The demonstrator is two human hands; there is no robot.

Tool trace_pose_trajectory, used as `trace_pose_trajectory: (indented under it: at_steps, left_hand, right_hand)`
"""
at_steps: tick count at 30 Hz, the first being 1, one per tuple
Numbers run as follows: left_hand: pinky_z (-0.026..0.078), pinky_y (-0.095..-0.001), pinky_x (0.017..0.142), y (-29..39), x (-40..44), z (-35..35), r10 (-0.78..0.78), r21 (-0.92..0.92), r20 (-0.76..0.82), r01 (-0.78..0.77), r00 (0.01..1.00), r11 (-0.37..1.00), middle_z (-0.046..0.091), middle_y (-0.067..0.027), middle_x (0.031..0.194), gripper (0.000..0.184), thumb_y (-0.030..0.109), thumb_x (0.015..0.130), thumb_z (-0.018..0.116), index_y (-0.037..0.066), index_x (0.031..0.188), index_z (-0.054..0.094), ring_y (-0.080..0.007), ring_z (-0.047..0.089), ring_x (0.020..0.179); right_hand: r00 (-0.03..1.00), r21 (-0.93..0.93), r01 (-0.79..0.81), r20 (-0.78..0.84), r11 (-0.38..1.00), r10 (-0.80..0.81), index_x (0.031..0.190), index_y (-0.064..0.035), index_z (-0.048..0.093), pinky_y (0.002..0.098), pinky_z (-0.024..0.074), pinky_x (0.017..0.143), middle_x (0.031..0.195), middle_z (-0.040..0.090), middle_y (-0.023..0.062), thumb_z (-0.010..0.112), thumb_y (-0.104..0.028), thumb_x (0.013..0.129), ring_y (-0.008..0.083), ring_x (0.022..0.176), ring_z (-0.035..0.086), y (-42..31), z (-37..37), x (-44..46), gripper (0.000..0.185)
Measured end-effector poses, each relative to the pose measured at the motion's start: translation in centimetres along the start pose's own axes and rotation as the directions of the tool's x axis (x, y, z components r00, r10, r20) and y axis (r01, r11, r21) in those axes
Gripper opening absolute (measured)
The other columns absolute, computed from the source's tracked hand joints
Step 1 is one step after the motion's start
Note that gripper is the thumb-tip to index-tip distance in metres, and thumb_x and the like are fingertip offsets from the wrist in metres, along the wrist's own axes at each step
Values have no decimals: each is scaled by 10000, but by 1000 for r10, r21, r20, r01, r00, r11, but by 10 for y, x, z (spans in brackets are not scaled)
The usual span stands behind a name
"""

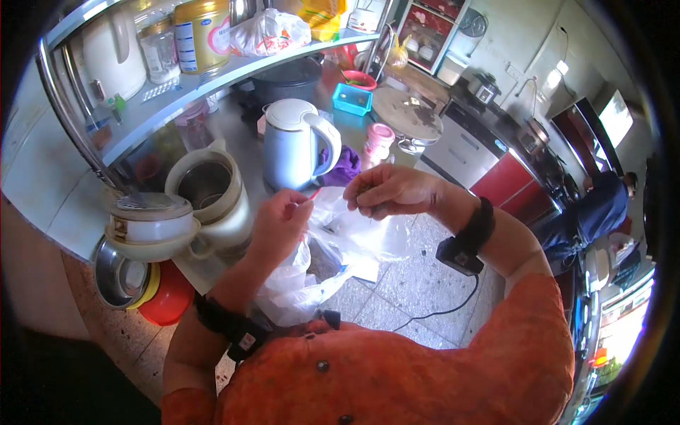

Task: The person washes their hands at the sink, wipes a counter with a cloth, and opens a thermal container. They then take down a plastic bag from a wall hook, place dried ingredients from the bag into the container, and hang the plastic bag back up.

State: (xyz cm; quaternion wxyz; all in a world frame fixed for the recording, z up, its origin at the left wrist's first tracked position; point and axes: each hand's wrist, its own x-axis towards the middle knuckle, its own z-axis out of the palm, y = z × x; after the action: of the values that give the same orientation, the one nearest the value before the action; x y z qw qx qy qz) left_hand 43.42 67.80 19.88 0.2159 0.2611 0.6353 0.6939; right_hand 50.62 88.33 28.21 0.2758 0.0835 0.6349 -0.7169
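Observation:
My left hand (280, 223) is closed in a pinch at the red-edged rim of a clear plastic bag (379, 234). To its right, above the bag, my right hand (397, 191) has its fingers drawn together around a small clump of brownish-green, dry-looking bits (365, 190); their kind cannot be made out. Below both hands hangs a white plastic bag (294, 287), its mouth open and greyish contents (324, 258) partly showing. Just beyond my left hand stands a light-blue electric kettle (289, 149), with a purple cloth (343, 166) beside it.
A deep cream pot (237, 205) and a lidded white container (152, 219) stand left. Metal and red basins (170, 294) are below them. A shelf (212, 85) with tins and jars overhangs the counter. A pink-lidded jar (379, 142) stands behind my right hand. Another person (591, 212) is far right.

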Motion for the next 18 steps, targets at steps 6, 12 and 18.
trace_pose_trajectory:
  at_steps: [6, 12, 18]
  left_hand:
    - [367, -204, 400, -22, -13, 1, 117, 113, 17, -118, 993, 987, 478, -3, 562, 98, 111, 808, 534, 15, 806, 513, -53, 446, 462]
    - [375, -191, 427, -18, -34, -7, 1, 48, 162, -9, 987, 999, 480, 11, 609, 135, 141, 826, 527, 9, 848, 505, -45, 447, 487]
    - [386, -198, 451, -20, -38, -24, -37, -31, 174, 43, 984, 999, 489, 14, 623, 136, 149, 825, 527, 14, 842, 519, -42, 451, 512]
  right_hand:
    - [998, 39, 63, 19, 997, -63, 991, 39, 518, 199, 437, 541, 856, 582, 96, 552, -32, 789, 126, 668, 546, -50, 14, 48, 217]
    - [955, -135, 131, 284, 982, -89, 974, 31, 526, 202, 433, 524, 852, 566, 59, 545, -72, 802, 99, 671, 525, -92, 62, 170, 201]
    - [984, -874, 172, 137, 455, -110, 968, 8, 564, 282, 473, 632, 866, 588, 115, 559, -142, 750, 220, 740, 567, -97, 111, 208, 265]
